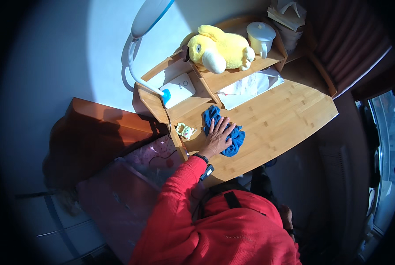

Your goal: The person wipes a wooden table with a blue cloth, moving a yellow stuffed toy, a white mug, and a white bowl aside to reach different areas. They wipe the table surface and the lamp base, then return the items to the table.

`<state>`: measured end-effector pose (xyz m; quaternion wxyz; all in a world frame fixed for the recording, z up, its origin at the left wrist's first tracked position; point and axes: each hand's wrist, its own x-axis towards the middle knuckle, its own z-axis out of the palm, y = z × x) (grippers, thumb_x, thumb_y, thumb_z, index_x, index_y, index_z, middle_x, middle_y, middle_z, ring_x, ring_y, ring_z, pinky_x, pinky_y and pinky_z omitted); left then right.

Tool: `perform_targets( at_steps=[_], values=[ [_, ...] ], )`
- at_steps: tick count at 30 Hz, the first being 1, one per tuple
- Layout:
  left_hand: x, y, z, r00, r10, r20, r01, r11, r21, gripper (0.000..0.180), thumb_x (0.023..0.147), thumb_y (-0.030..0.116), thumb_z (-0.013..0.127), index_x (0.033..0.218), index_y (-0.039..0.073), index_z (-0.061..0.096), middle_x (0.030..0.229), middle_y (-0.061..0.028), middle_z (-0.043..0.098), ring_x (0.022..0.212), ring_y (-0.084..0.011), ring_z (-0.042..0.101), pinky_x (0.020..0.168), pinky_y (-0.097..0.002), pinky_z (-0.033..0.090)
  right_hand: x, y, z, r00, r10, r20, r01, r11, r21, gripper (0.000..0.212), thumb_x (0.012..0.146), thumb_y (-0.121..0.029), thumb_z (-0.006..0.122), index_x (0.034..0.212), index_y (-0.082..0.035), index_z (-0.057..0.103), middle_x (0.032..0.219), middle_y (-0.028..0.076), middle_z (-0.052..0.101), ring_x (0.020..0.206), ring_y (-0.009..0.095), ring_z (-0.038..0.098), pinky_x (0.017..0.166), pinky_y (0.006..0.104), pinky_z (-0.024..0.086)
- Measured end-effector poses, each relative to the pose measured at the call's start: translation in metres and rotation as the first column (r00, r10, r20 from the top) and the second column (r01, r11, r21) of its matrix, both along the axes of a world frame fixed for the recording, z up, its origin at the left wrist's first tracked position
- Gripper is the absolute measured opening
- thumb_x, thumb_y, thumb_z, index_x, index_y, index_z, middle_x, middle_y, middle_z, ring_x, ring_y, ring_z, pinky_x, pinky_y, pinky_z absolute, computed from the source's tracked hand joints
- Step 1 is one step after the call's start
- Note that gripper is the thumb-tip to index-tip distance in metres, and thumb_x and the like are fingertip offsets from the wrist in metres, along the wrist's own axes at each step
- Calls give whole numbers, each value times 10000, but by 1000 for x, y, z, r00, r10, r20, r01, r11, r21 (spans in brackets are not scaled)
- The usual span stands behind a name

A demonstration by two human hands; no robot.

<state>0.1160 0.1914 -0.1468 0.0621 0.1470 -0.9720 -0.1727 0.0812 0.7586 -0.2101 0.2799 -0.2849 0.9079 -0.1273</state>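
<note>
On the wooden desk (pixel 285 117), my left hand (pixel 217 138) rests palm down with its fingers spread over a crumpled blue cloth (pixel 235 143). The cloth bunches out past the fingertips and to the right of the hand. A dark band and a small device circle that wrist. Just left of the cloth lies a small pale-green and yellow figure (pixel 186 131) with a ring-shaped part. My right hand (pixel 286 216) hangs low beside my body, away from the desk; its fingers are in shadow and partly hidden.
A yellow plush toy (pixel 226 48) and a lidded white mug (pixel 261 37) sit on the raised shelf. Papers (pixel 250 88) lie beneath it. A lamp (pixel 133 57) with a white base stands at left. A paper bag (pixel 288 20) and a curtain (pixel 347 39) are at the back right.
</note>
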Motion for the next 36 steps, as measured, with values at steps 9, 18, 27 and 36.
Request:
perform_targets(
  at_steps=[9,18,27,36],
  values=[
    [0,-88,-4,955,295,40,-294,955,-41,630,855,281,609,1415,83,400,1487,-115,371,1395,-319,307,1152,-542,188,-1,-6,8,978,-114,177,96,990,108,259,902,-281,560,1071,-132,687,1048,136,674,963,355,642,801,442,529],
    [80,-44,15,819,572,-38,-562,789,-246,607,796,99,635,1372,46,453,1387,-237,439,1316,-392,388,1061,-486,334,-4,-23,16,984,-34,177,21,997,74,243,920,-237,536,1042,-106,701,994,163,676,928,375,637,787,464,518],
    [101,-45,12,862,492,125,-484,870,-91,537,724,110,688,1228,94,505,1121,-213,495,1078,-395,520,893,-482,454,-25,-41,-2,989,-47,139,60,994,-94,191,908,-228,588,1025,-117,690,988,153,688,905,379,658,770,462,534],
    [69,-5,19,930,359,79,-366,925,105,607,683,23,689,1248,89,478,1166,-215,442,1107,-430,493,870,-513,481,-10,-21,1,969,-146,200,146,989,18,250,889,-248,568,1071,-128,692,1079,142,679,1017,342,642,863,446,523]
  ],
)
